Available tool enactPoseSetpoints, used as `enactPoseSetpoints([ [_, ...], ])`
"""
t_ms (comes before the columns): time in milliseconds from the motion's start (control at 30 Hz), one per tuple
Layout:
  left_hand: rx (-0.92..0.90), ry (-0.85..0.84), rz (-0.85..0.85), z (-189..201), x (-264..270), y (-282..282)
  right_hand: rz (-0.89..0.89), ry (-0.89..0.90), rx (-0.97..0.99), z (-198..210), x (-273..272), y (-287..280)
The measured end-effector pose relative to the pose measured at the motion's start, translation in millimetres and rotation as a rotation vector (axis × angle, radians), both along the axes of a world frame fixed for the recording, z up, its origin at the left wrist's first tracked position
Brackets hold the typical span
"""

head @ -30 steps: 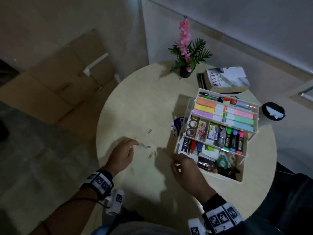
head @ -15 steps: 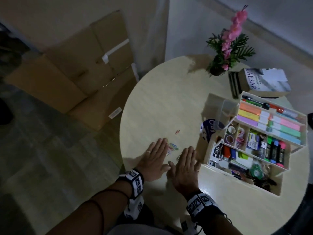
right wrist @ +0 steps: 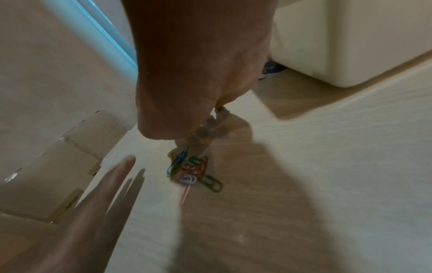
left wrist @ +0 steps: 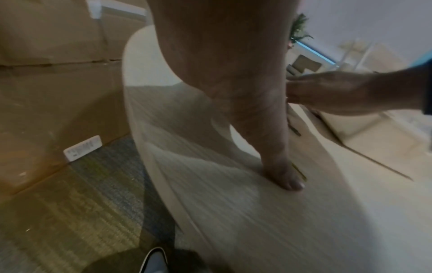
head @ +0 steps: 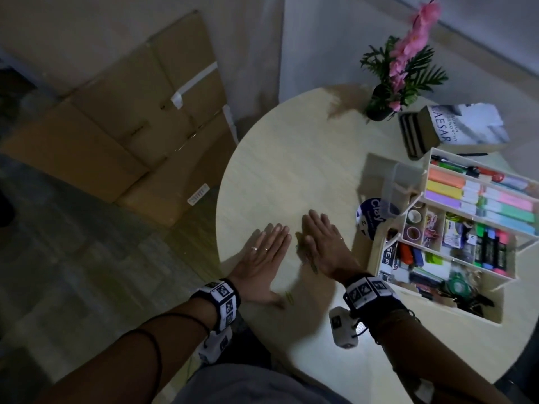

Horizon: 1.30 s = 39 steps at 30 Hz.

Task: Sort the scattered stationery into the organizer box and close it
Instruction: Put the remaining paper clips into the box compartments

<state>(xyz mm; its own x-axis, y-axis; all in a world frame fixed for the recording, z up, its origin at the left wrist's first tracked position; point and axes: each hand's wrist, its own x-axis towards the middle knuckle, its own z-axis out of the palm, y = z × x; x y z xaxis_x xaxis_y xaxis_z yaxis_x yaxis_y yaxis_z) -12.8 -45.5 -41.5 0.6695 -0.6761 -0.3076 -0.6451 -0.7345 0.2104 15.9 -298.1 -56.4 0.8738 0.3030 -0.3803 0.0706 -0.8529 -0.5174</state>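
Both my hands lie flat on the round table, side by side, fingers straight. Between my left hand and my right hand lies a small heap of coloured paper clips; the right wrist view shows the paper clips against the edge of my right hand, with my left hand's fingers close by. One loose clip lies by my left thumb. The white tiered organizer box stands open at the right, filled with highlighters, markers and tape rolls.
A round blue tub sits beside the organizer's left side. A potted pink flower and stacked books stand at the back. The table edge runs just left of my left hand. Cardboard boxes lie on the floor.
A second ago my hands were loosely curled beside scattered clips. Now both lie flat and close together, and the clips sit bunched between them.
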Motion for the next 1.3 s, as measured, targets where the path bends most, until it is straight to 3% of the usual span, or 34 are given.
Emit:
enactPoseSetpoints([
  [100, -0.046, -0.031, 0.074, -1, 9, -22, 0.027, -0.005, 0.039, -4, -27, 7],
  [267, -0.118, 0.099, 0.254, -4, 33, -45, 0.062, -0.039, 0.151, 6, -83, 11],
  [367, -0.194, 0.148, 0.230, -6, 41, -50, -0.033, -0.126, 0.233, 17, -99, 5],
  [500, -0.218, 0.158, 0.093, -4, 51, -50, -0.236, -0.207, 0.136, 16, -111, -4],
  [667, -0.360, 0.243, 0.168, -9, 54, -53, -0.263, -0.228, 0.161, 7, -95, 10],
  [867, -0.284, 0.199, 0.127, -6, 54, -56, -0.247, -0.293, 0.086, 4, -67, 30],
  [1300, -0.261, 0.199, 0.233, 5, 53, -54, -0.191, -0.179, -0.121, 8, -41, 28],
])
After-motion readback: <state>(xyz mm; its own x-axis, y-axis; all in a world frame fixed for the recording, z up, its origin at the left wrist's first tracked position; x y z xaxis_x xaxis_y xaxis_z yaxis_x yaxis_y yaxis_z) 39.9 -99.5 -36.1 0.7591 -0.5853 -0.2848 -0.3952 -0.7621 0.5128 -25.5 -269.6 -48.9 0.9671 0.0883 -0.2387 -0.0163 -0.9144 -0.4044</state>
